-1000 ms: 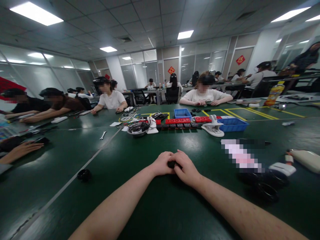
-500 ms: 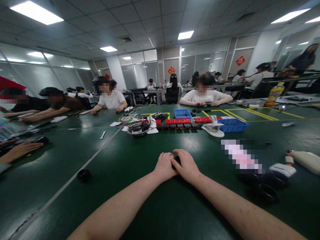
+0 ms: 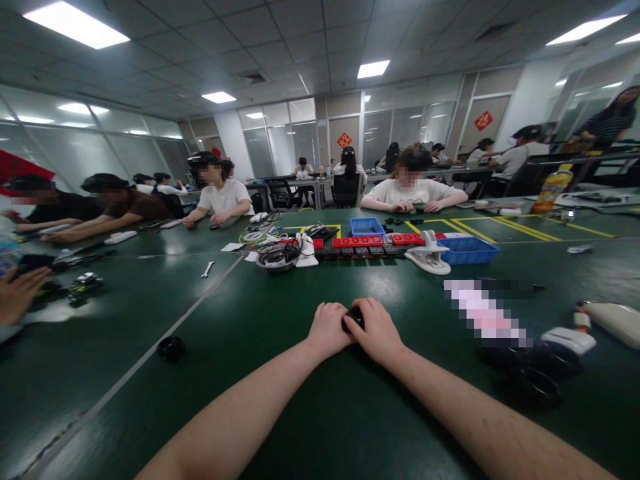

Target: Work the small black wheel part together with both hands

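My left hand and my right hand meet on the green table in front of me. Between their fingers sits a small black round part, held by both hands. Most of the part is covered by my fingers. Both forearms stretch from the bottom of the view toward the middle.
A small black ring lies at the left. Black rings and white devices lie at the right. Farther off stand a blue bin, red power strips, a white clamp and cables. Other people sit around.
My hands have shifted slightly and the black part shows more between the fingers. The hand of a person at the left edge has pulled back from a small object.
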`<control>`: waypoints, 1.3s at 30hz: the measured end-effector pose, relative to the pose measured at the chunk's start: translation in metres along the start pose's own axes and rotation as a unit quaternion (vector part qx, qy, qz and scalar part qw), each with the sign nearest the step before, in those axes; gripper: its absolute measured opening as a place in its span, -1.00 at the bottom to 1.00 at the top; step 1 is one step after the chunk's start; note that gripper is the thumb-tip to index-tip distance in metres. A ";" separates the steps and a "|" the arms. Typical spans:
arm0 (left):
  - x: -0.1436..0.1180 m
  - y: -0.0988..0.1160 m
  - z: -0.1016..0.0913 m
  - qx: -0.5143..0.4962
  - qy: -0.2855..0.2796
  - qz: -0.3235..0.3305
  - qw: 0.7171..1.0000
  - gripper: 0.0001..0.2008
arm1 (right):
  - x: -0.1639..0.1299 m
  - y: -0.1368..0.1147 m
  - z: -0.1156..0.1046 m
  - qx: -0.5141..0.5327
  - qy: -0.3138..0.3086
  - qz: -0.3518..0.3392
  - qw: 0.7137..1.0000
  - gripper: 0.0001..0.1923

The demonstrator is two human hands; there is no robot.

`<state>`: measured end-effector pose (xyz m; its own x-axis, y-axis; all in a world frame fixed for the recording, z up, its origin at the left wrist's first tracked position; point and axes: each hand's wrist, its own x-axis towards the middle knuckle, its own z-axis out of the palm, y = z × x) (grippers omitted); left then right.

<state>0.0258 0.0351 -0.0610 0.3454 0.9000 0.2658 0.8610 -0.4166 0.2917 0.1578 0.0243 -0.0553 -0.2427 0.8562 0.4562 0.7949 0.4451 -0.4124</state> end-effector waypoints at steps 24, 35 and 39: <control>0.010 -0.031 0.005 -0.110 -0.051 0.168 0.978 -0.66 | -0.003 -0.003 -0.004 0.142 0.000 -0.232 0.962 -0.71; 0.000 -0.010 0.001 -0.027 -0.004 0.088 0.996 -0.43 | 0.000 0.002 0.000 0.038 0.011 -0.045 0.998 -0.68; -0.002 -0.002 0.000 0.009 -0.004 0.050 0.999 -0.54 | 0.001 0.008 0.007 0.020 0.004 -0.007 1.000 -0.68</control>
<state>0.0232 0.0344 -0.0622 0.4326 0.8552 0.2855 0.8287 -0.5019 0.2477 0.1596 0.0306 -0.0636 -0.2491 0.8479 0.4681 0.7681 0.4673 -0.4378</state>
